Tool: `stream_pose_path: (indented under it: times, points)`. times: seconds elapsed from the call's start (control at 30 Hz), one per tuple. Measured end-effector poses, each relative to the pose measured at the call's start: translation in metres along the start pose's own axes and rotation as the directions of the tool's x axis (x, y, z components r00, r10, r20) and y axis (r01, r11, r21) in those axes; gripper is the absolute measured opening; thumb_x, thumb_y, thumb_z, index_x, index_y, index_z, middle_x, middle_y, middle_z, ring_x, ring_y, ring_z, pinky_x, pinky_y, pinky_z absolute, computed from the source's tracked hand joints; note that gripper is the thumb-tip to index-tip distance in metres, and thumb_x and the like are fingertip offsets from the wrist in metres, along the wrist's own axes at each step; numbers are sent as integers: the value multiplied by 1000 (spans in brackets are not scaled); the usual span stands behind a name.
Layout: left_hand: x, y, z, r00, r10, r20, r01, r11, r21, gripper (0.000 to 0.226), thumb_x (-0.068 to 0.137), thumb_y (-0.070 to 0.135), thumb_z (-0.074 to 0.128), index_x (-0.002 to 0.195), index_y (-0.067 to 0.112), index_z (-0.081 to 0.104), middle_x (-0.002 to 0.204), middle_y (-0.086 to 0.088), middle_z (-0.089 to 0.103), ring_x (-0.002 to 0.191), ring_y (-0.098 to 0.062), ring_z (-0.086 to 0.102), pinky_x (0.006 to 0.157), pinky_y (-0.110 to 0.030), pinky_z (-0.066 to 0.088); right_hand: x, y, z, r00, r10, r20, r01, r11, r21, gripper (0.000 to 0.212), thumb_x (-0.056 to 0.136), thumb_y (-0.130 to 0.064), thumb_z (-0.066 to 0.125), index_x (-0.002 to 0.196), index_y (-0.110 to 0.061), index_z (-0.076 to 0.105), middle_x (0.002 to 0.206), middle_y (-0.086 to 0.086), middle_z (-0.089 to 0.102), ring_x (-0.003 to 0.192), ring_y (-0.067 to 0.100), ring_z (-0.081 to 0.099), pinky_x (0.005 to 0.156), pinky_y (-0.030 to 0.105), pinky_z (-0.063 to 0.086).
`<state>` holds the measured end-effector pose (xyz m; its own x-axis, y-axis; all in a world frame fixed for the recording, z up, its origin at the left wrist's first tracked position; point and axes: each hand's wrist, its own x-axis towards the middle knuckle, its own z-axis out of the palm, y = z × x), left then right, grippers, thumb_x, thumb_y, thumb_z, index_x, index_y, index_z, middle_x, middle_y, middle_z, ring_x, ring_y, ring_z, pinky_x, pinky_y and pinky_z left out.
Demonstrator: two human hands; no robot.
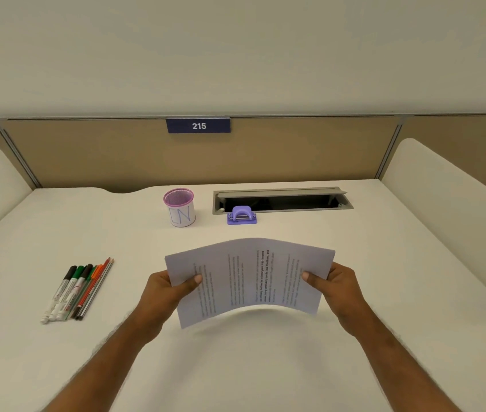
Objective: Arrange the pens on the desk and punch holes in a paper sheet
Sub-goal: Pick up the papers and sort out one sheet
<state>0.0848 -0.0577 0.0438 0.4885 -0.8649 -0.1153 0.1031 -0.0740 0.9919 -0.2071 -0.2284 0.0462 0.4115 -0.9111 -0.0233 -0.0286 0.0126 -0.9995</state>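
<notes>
White desk [295,367] filled the booth. At centre, a printed paper sheet [250,278] arched above it, left hand [167,292] and right hand [335,288] pinching its side edges. Pens [76,289] lay grouped at nine o'clock; punching likely came next, needing the hole punch [241,215] at twelve.

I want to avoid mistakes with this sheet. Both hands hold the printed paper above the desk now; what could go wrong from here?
1. The paper sheet bows upward between the left hand and right hand; it may crease or enter the purple hole punch crooked.
2. The punch stands near the open cable slot, so a push could possibly nudge it in.
3. A left forearm sweep might scatter the pens.
</notes>
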Motion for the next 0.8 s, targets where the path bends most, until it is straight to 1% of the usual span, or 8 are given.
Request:
stream_pose_path:
  times: [0.07,0.17,0.27,0.4,0.47,0.57,0.73,0.8]
  points:
    - [-1,-2,0,1000,-8,3,8,1000,-8,20,78,24,78,97,18,79,101,-5,78,89,-25,75,68,-26,60,-1,3,-1,1000,10,4,-10,1000,2,14,82,-11,74,94,-20,74,87,-4,78,76,12,74,60,17,56]
    - [-4,-11,3,999,-40,-7,40,998,52,20,84,21,76,103,20,76,102,-1,78,93,-23,74,72,-28,60,-5,12,-1,998,49,30,-49,999,-6,19,82,-7,73,96,-20,73,89,-7,78,81,9,74,62,15,55]
    - [-7,-16,5,999,0,-40,2,999,46,17,86,19,74,102,22,76,101,0,78,93,-22,74,70,-27,60,-7,14,-1,999,47,1,-47,999,-14,19,83,-10,73,96,-23,73,89,-8,78,82,10,73,62,16,55]
    - [-9,-21,5,1000,-5,-20,7,997,80,18,87,23,73,104,23,76,104,1,78,96,-21,73,76,-29,59,-8,18,0,998,57,11,-57,998,-35,20,84,-10,72,96,-26,72,91,-9,78,83,10,73,62,17,56]
    - [-11,-23,6,1000,-9,-23,11,995,99,15,88,24,73,101,28,77,102,3,78,96,-20,73,72,-27,59,-11,22,0,998,61,12,-60,996,-58,21,84,-10,72,96,-29,72,90,-12,77,83,8,73,62,15,55]
    - [-13,-23,7,998,39,-56,-33,995,98,14,88,22,73,96,32,78,101,5,78,94,-16,73,67,-20,58,-13,23,0,999,41,-1,-41,997,-60,21,84,-14,71,97,-31,70,89,-13,77,83,8,73,61,15,55]
    - [-15,-27,10,999,16,-37,-11,992,128,15,89,23,72,98,33,77,102,5,78,96,-18,73,72,-25,58,-14,28,-1,997,72,4,-71,991,-111,23,85,-12,71,99,-30,70,88,-16,76,85,8,73,62,14,55]
    - [-16,-27,12,998,18,-53,-11,993,120,14,89,23,72,99,32,77,101,6,78,95,-18,73,70,-24,58,-15,28,-3,997,76,0,-76,989,-128,25,85,-12,71,97,-34,70,89,-17,76,86,10,72,62,14,55]
